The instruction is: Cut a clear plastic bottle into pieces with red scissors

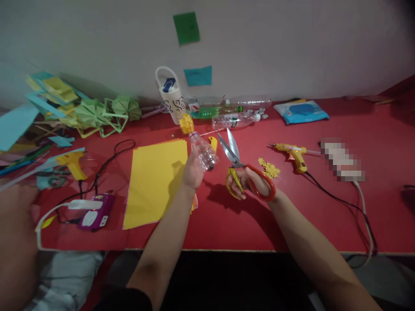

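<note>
My left hand is closed around a clear plastic bottle, which tilts with its neck up and to the left. A crumpled yellow piece shows right at the neck; I cannot tell whether it is attached. In my right hand is a pair of scissors with one red and one yellow handle loop. Their blades are spread and point up, a little to the right of the bottle and apart from it. Behind the bottle lies a yellow curved object, partly hidden.
Yellow paper sheets lie left of centre. Glue guns rest on both sides, with cords across the red table. Several bottles, a white tumbler, wipes and green paper shapes line the wall. Another person's arm is at left.
</note>
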`<act>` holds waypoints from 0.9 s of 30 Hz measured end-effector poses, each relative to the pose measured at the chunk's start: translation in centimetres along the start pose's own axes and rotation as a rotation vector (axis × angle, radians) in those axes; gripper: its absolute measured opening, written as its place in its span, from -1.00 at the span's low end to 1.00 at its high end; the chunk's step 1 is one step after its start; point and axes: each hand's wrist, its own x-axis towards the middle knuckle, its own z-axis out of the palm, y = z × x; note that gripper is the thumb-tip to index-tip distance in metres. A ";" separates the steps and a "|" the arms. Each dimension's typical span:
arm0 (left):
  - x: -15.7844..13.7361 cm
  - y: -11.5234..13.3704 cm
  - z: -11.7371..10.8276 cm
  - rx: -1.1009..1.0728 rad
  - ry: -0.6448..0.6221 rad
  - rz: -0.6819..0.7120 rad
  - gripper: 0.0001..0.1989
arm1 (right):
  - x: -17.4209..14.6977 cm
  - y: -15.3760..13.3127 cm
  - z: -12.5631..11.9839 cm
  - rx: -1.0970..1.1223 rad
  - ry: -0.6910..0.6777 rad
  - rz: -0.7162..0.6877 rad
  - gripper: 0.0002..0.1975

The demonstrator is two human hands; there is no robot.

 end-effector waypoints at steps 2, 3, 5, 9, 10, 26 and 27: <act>-0.1 0.3 0.1 -0.016 -0.007 -0.005 -0.58 | -0.1 -0.2 0.2 0.030 -0.051 0.012 -0.35; -0.2 0.5 0.2 -0.025 -0.020 -0.010 -0.57 | -0.1 -0.3 0.3 0.043 -0.065 0.018 -0.33; -0.5 1.0 0.4 -0.029 -0.074 -0.037 -0.51 | 0.0 -0.4 0.5 0.067 -0.087 0.022 -0.29; -1.1 1.6 0.8 0.022 -0.271 -0.136 -0.30 | 0.1 -0.3 0.5 0.118 -0.114 0.032 -0.29; -1.3 1.6 0.9 0.030 -0.310 -0.151 -0.26 | 0.1 -0.2 0.4 0.124 -0.113 0.029 -0.30; -1.2 1.3 -0.4 0.200 -0.376 -0.199 -0.49 | -0.1 -0.9 0.7 0.035 0.049 0.043 -0.34; -1.1 1.2 -0.5 0.212 -0.346 -0.202 -0.53 | -0.1 -0.9 0.5 0.043 0.044 0.037 -0.31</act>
